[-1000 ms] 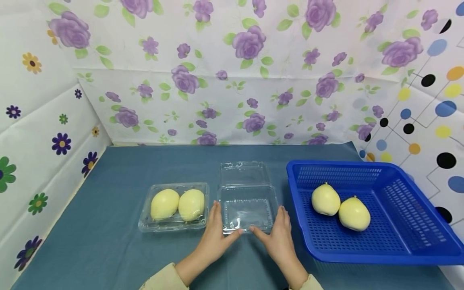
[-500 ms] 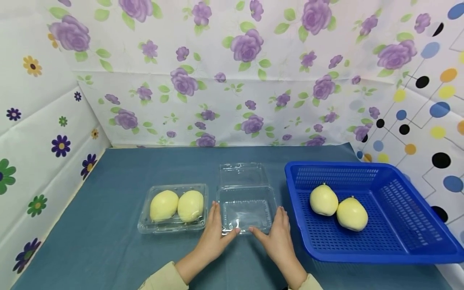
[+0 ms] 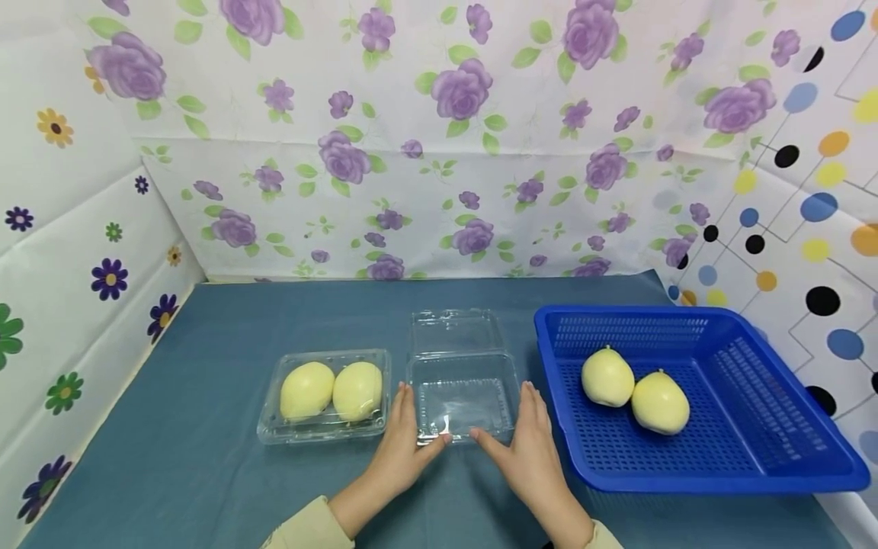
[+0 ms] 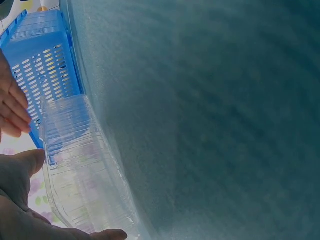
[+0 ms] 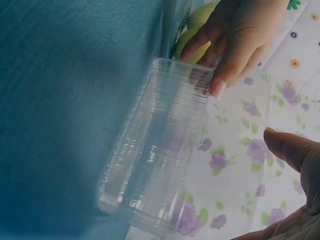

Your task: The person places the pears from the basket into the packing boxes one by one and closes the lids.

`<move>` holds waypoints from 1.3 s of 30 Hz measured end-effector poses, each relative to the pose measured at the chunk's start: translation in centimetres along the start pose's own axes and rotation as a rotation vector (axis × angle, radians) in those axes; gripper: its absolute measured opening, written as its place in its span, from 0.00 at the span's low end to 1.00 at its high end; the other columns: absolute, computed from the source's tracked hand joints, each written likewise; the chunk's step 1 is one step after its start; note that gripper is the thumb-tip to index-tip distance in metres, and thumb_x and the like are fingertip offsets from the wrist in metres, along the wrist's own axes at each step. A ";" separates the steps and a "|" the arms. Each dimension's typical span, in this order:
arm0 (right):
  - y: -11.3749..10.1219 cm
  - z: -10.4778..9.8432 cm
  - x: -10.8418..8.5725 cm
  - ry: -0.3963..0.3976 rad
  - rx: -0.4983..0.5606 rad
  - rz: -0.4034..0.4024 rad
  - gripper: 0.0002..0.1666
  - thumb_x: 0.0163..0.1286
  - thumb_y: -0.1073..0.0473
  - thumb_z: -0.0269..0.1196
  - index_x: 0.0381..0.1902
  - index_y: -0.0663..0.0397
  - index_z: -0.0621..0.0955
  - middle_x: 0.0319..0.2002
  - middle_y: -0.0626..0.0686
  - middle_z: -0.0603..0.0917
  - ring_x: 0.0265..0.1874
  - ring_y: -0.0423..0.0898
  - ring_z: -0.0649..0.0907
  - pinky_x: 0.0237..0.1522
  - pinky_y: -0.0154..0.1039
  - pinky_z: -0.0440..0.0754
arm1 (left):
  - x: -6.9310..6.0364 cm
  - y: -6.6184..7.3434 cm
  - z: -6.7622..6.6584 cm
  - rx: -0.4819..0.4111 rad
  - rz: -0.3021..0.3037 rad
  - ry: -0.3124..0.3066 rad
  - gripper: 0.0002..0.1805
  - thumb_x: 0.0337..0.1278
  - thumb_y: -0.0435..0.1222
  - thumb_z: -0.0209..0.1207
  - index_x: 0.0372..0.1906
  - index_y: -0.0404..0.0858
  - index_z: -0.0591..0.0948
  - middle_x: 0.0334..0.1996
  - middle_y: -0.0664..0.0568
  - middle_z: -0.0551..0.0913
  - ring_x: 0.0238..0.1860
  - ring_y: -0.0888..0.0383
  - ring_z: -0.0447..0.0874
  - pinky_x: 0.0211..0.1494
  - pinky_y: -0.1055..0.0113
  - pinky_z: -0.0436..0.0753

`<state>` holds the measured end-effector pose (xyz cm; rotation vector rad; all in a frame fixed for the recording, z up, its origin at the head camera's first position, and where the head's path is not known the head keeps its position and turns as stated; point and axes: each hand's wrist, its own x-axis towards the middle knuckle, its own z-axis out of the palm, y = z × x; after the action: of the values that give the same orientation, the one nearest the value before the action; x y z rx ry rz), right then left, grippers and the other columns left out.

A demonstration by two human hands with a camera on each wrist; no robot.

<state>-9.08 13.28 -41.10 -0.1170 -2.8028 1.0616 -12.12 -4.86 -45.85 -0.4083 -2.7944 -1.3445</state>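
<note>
A clear plastic clamshell box (image 3: 463, 404) stands on the table with its lid (image 3: 456, 333) folded back, away from me. My left hand (image 3: 394, 457) lies along its left side with straight fingers, the thumb touching the front rim. On the other side, my right hand (image 3: 538, 465) is spread beside the box, its thumb apart from the box in the right wrist view (image 5: 292, 150). To the left, a closed clear clamshell box (image 3: 322, 433) contains two pale yellow, pear-shaped fruits (image 3: 306, 390). Neither hand holds anything.
At the right sits a blue plastic basket (image 3: 727, 480) with a perforated floor and two more pale yellow fruits (image 3: 607, 377) inside. Blue-green cloth (image 3: 226, 488) covers the table. Flowered sheeting (image 3: 411, 191) forms the back wall, with patterned sheets at both sides.
The head view has turned slightly right, so everything appears a little farther left. My right hand has eased slightly away from the open box; the left stays at its side.
</note>
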 end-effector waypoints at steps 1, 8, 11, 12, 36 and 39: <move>-0.1 -0.2 0.0 -0.001 -0.004 -0.009 0.60 0.55 0.46 0.71 0.69 0.77 0.54 0.68 0.74 0.57 0.67 0.71 0.59 0.59 0.66 0.67 | 0.0 0.0 0.0 0.000 0.001 0.001 0.52 0.54 0.44 0.65 0.68 0.15 0.50 0.69 0.22 0.46 0.70 0.28 0.47 0.67 0.38 0.60; -0.9 -1.8 0.2 0.001 -0.014 -0.046 0.53 0.58 0.47 0.70 0.68 0.73 0.58 0.66 0.72 0.63 0.64 0.68 0.66 0.58 0.64 0.69 | 0.1 -0.2 0.1 0.018 0.007 -0.002 0.53 0.54 0.46 0.65 0.68 0.16 0.49 0.69 0.22 0.46 0.70 0.29 0.47 0.67 0.39 0.60; -1.0 -2.5 0.4 0.008 -0.019 -0.057 0.49 0.60 0.47 0.68 0.68 0.72 0.61 0.65 0.71 0.65 0.64 0.67 0.67 0.58 0.63 0.70 | 0.0 -0.2 0.1 0.025 0.007 0.003 0.53 0.54 0.46 0.65 0.68 0.16 0.50 0.69 0.22 0.46 0.70 0.29 0.48 0.67 0.39 0.60; -1.1 -2.7 0.5 0.013 -0.023 -0.063 0.48 0.61 0.48 0.68 0.67 0.72 0.61 0.65 0.71 0.65 0.63 0.66 0.68 0.58 0.63 0.70 | 0.0 -0.2 0.1 0.029 0.007 0.006 0.53 0.54 0.46 0.65 0.68 0.16 0.50 0.69 0.22 0.47 0.70 0.29 0.48 0.67 0.40 0.61; -0.6 -7.4 2.3 0.012 -0.126 -0.123 0.40 0.64 0.52 0.65 0.66 0.70 0.65 0.63 0.69 0.68 0.63 0.64 0.68 0.58 0.61 0.71 | -0.2 -0.1 -0.2 0.029 -0.010 -0.019 0.53 0.55 0.49 0.64 0.69 0.18 0.49 0.70 0.24 0.46 0.70 0.30 0.48 0.67 0.40 0.60; -0.2 -7.9 2.6 0.011 -0.144 -0.115 0.40 0.64 0.52 0.65 0.66 0.70 0.64 0.63 0.69 0.69 0.63 0.65 0.68 0.58 0.62 0.71 | -0.2 0.0 -0.1 0.026 -0.013 -0.023 0.53 0.55 0.49 0.63 0.69 0.18 0.48 0.70 0.24 0.46 0.70 0.30 0.48 0.67 0.40 0.60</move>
<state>-10.35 18.61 -34.88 0.0225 -2.8358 0.8312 -11.93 -5.04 -45.81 -0.4079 -2.8351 -1.3135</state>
